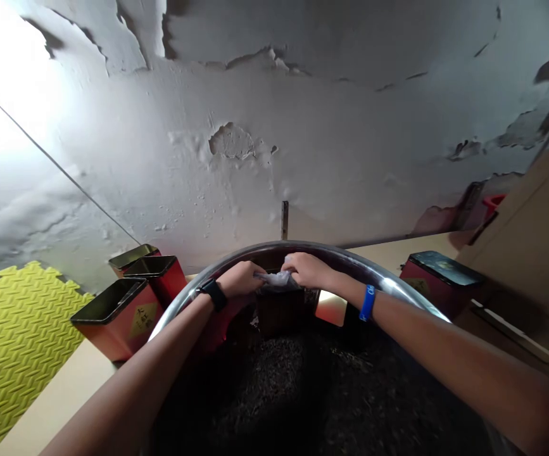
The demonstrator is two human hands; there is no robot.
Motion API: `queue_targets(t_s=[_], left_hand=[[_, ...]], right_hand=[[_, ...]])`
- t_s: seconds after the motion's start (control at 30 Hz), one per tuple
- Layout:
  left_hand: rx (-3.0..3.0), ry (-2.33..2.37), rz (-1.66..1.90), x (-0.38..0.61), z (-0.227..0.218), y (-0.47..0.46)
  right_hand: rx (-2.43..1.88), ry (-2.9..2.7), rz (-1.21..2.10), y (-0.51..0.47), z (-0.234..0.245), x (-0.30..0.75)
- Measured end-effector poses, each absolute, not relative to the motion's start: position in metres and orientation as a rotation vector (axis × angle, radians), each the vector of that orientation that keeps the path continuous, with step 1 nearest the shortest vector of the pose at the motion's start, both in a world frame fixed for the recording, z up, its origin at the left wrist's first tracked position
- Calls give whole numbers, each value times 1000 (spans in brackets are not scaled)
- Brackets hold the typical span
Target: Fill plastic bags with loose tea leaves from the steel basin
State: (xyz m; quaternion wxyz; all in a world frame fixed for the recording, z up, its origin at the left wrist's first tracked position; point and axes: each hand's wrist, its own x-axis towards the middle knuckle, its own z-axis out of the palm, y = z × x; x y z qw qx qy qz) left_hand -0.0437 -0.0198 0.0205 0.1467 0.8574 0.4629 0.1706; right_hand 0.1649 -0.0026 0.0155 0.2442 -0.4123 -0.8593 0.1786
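A clear plastic bag (281, 280) shows at the mouth of a dark tin (281, 313) that stands inside a large metal basin (236, 253). My left hand (240, 278), with a black watch on its wrist, is closed on the bag's left side. On the opposite side, the fingers of my right hand (308, 269) pinch the bag's edge; a blue band circles that wrist. Dark loose tea leaves (274, 373) cover the basin's bottom below the tin. A red thing in the basin near my left wrist is partly hidden by my arm.
Several red tins (134, 313) without lids stand left of the basin. A closed red tin (438, 278) stands to the right, near a cardboard box (530, 234). Yellow foam matting (22, 342) lies at left. Behind rises a wall (350, 145) with peeling paint.
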Motion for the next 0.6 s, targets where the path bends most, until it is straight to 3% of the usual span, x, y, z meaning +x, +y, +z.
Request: queue_targets(t_s=[0.2,0.37,0.47,0.6], left_hand=[[2612,1156,782,-29,11,-19],[2449,1595,1056,-18,-2,-21],[2338,1706,985,-15,-1,-23],[2361,1300,731,-15,9,-28]], right_hand=[[-968,-2324,523,-5,7,156],[-1008,-2229,622,-6,7,152],[-1093,-2145,681,-7,3,149],[-1196,-2049,782,-16,-1,148]])
